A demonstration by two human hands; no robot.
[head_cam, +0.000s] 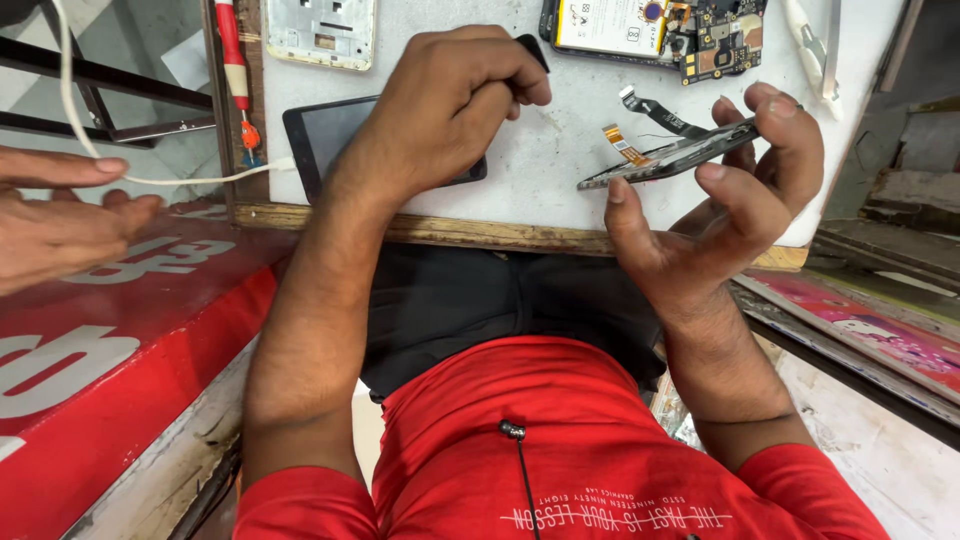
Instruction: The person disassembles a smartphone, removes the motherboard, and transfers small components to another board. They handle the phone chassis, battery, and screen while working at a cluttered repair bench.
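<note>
The dark phone (330, 135) was half covered by the left hand (440, 105). The opened phone (655, 35) and pale frame (320, 30) were cut off by the top edge. A co-worker's hand (60, 215) was cropped at the left edge.

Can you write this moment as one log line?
left hand: over dark phone, pinching small black piece | right hand: holding phone panel | another person's hand: by white cable

Single head view, steeply downward, close over white worktop (560, 160).
</note>
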